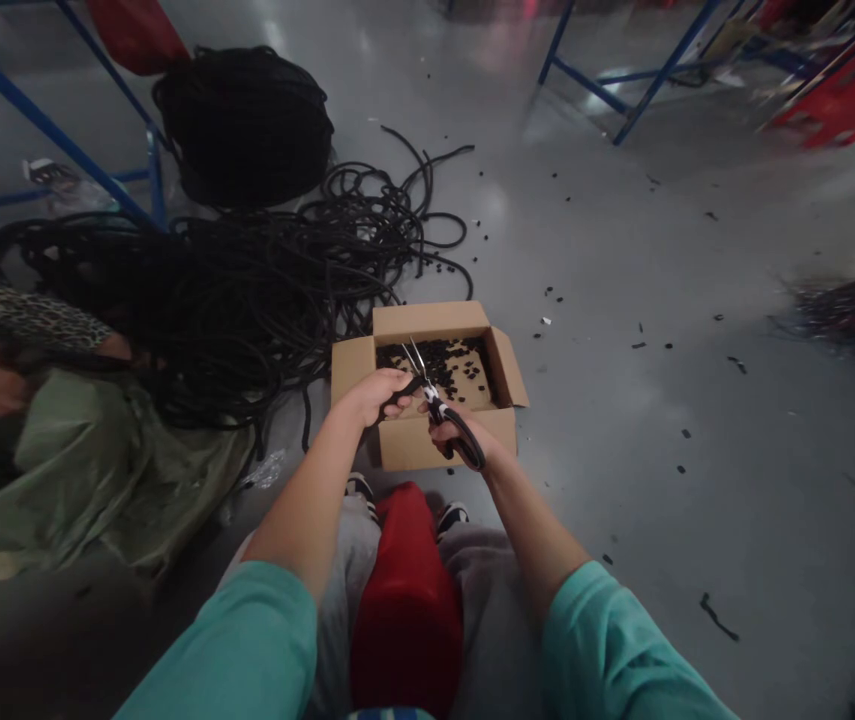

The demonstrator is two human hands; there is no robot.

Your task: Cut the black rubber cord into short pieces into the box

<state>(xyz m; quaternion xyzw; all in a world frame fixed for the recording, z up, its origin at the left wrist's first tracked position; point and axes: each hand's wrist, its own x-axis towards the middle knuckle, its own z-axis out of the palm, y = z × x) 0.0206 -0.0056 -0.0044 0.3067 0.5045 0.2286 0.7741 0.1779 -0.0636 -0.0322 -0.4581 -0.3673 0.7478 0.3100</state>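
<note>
Scissors (pixel 433 398) sit in my right grip (pixel 482 430), closed around the handles, blades slightly parted and pointing away from me, presumably for safety. My left grip (pixel 376 393) pinches black cord (pixel 415 384) beside the blades, likely to steady it. Both are over the cardboard box (pixel 404 446), flaps folded outward, perhaps so the small black pieces (pixel 466 352) collect inside rather than scatter on the floor (pixel 607 400).
</note>
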